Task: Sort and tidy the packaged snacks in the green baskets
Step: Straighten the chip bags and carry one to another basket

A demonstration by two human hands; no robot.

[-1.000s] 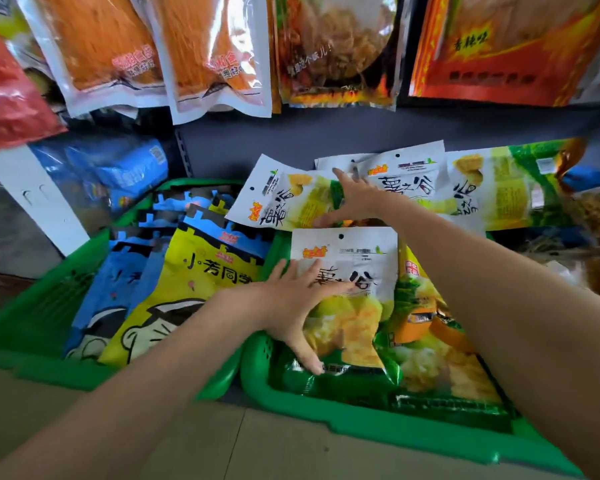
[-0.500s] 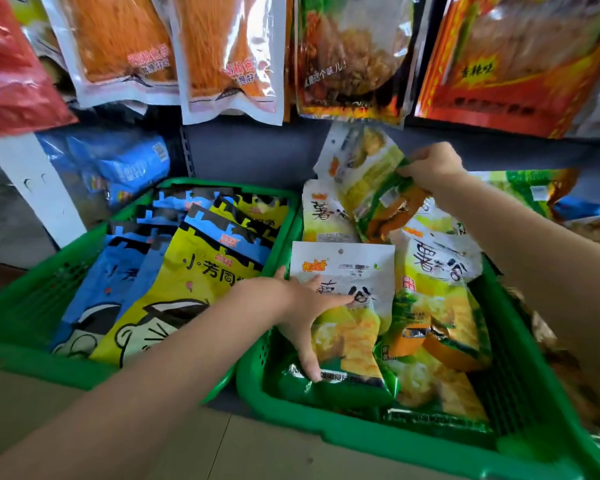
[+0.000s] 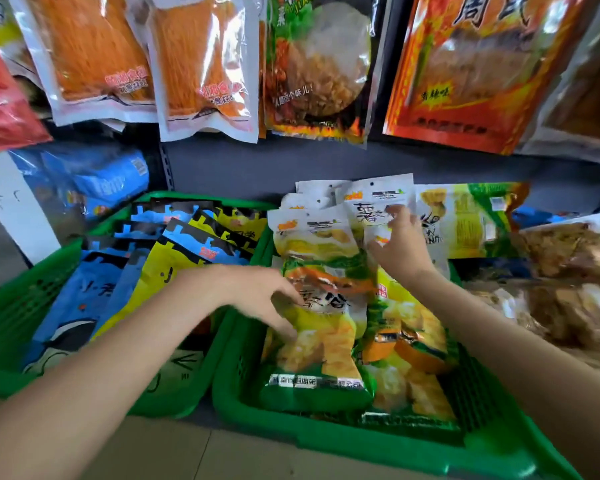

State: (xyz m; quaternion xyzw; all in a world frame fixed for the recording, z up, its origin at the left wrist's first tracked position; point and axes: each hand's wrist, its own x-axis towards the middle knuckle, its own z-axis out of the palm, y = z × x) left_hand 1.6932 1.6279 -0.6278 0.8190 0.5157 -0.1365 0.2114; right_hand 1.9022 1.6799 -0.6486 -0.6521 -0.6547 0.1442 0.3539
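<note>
Green right basket point(image 3: 326, 441): holds the yellow-and-green snack packets point(image 3: 326, 341), overlapped in rows from the near rim to the back.
Green left basket point(image 3: 25, 306): holds the blue and yellow cartoon packets point(image 3: 174, 265), stacked like shingles; it sits just beside the right basket.
Your left hand point(image 3: 267, 296): fingers bent and spread, fingertips touching the front packet in the right basket; whether you grip it cannot be told, the hand is blurred.
Your right hand point(image 3: 400, 244): fingers spread wide, resting against the white tops of the rear packets point(image 3: 378, 199); nothing is pinched.
Hanging bags point(image 3: 201, 64): orange and red packs above both baskets.
Loose packet point(image 3: 465, 220): lies sideways behind the right basket, near your right hand.
</note>
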